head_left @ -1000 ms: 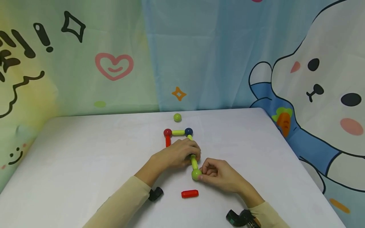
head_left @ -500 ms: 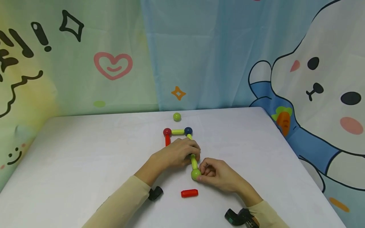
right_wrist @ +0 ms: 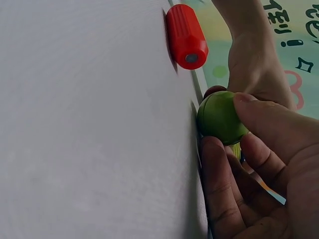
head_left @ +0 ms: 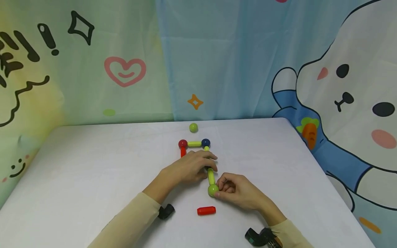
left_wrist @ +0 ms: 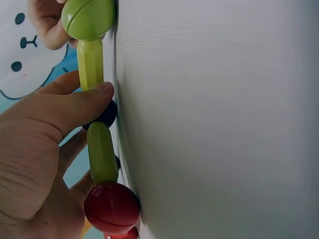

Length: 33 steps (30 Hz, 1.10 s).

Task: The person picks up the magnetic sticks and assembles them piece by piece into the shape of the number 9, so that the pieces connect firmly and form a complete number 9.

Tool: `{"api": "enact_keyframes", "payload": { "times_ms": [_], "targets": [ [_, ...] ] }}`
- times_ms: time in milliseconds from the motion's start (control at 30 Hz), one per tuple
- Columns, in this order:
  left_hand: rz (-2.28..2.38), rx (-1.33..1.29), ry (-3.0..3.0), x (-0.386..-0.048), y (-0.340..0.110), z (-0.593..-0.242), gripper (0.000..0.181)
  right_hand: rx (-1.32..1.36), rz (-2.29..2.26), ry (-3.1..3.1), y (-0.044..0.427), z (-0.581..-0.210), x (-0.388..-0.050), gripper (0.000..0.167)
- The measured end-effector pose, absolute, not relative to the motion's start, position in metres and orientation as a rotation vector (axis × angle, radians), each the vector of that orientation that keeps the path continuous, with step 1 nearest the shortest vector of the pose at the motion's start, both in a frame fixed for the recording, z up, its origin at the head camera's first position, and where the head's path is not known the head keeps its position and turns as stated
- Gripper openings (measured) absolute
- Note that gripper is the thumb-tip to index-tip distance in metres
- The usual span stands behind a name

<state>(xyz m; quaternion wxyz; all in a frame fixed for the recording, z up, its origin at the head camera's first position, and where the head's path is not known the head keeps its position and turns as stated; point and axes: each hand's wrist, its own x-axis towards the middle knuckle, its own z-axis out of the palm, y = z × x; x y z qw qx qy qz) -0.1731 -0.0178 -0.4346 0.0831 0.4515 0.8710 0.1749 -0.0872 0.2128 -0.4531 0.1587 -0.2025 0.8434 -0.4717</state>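
My left hand [head_left: 195, 166] reaches over a frame of magnetic rods and balls lying on the table. In the left wrist view, its thumb lies on a dark blue ball [left_wrist: 105, 115], where a yellow-green rod [left_wrist: 90, 63] meets it. Other fingers pass behind that ball. My right hand [head_left: 240, 191] pinches the green ball [head_left: 213, 190] at the rod's near end between thumb and fingers. Farther off in the frame are a red ball [head_left: 183, 144], a yellow-green rod [head_left: 194, 144], another blue ball [head_left: 205, 143] and a red rod [head_left: 183, 152], partly hidden by my left hand.
A loose red rod [head_left: 206, 210] lies on the white table [head_left: 93, 179] nearer to me. One loose green ball [head_left: 193, 127] sits close to the table's back edge. Behind hangs a printed curtain [head_left: 211, 62].
A finger of my left hand has straightened and lifted slightly, and the left wrist has shifted a little left. My right hand keeps its pinch on the green ball.
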Motion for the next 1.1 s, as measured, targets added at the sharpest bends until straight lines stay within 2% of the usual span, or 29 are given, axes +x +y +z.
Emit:
{"api": "enact_keyframes", "payload": {
  "times_ms": [500, 767, 1100],
  "targets": [
    [0.722, 1.283, 2.709, -0.185, -0.042, -0.429, 0.033, -0.569, -1.343, 2.414, 0.214, -0.451, -0.09, 0.02],
    [0.883, 1.158, 2.765, -0.208, -0.054, -0.417, 0.036, -0.562, -1.385, 2.339, 0.211, -0.451, -0.088, 0.026],
    [1.039, 1.013, 2.745, -0.241, -0.059, -0.419, 0.042, -0.55, -1.413, 2.32, 0.212, -0.456, -0.087, 0.032]
  ]
}}
